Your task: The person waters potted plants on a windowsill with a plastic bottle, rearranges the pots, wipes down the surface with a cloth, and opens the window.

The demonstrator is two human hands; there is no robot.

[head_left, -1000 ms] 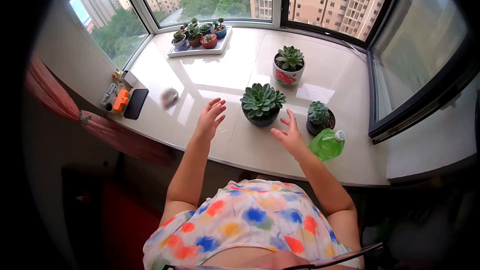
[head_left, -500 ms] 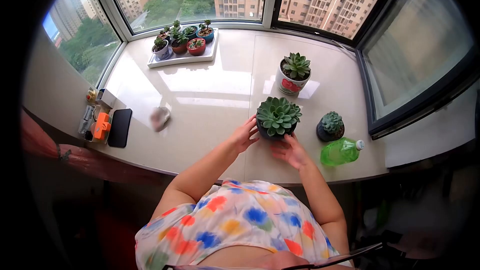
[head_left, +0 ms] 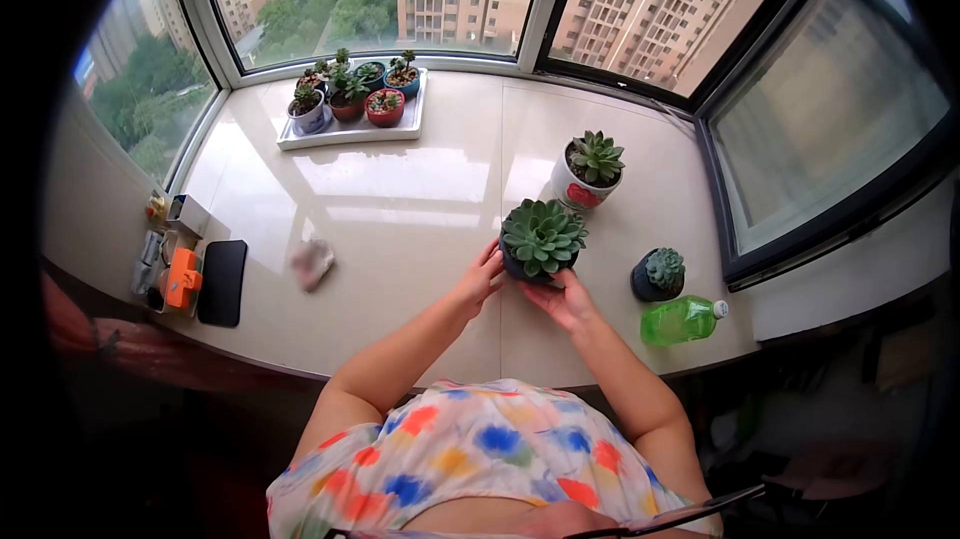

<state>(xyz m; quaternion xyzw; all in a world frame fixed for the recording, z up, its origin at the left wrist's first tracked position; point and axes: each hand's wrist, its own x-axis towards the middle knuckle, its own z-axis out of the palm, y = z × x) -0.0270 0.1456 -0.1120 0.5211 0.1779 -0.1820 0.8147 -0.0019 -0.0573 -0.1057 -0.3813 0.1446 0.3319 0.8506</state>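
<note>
A large green rosette succulent (head_left: 543, 236) grows in a dark round pot (head_left: 513, 267) at the middle of the counter. My left hand (head_left: 480, 281) rests against the pot's left side, fingers along its wall. At the pot's front right, my right hand (head_left: 562, 303) cups the lower wall with thumb up and fingers toward the base. Between them the two hands hold the pot; some fingertips are hidden behind or beneath it. Just behind stands a white pot with a red pattern (head_left: 578, 191), holding another succulent (head_left: 597, 157).
To the right are a small succulent in a dark pot (head_left: 657, 276) and a green liquid bottle (head_left: 680, 321) lying down. A white tray (head_left: 350, 136) of several small pots sits by the window. A crumpled cloth (head_left: 313, 265), phone (head_left: 222, 282) and orange item (head_left: 184, 277) lie left.
The potted succulent has shifted a little left and toward the white pot. My right hand has closed in against the pot, and the whole view has tilted slightly.
</note>
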